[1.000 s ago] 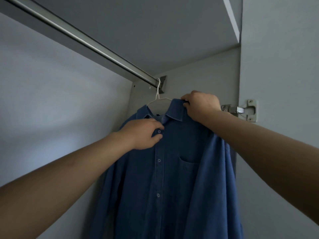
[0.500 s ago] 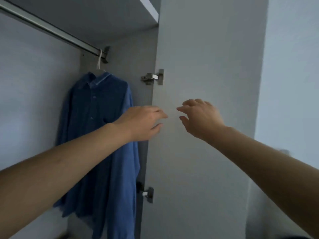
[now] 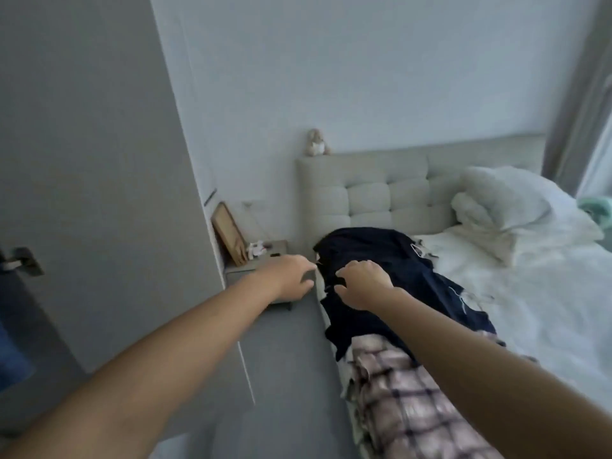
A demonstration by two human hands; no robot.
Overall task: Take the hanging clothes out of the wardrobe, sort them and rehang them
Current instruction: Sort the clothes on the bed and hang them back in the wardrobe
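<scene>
A pile of clothes lies along the left edge of the bed: a dark navy garment on top and a pink-and-dark plaid garment nearer me. My right hand hovers over the navy garment's left edge, fingers curled and apart, holding nothing. My left hand reaches out just left of the pile, above the nightstand, fingers spread and empty. A strip of the blue shirt shows at the far left inside the wardrobe.
The open grey wardrobe door stands on the left with a hinge. A nightstand with a leaning frame sits between door and padded headboard. White pillows lie on the bed; grey floor below.
Both hands let go of the blue shirt, which stays hanging on the rail. My view swung right from the wardrobe to the bed, and both hands now reach toward the clothes pile.
</scene>
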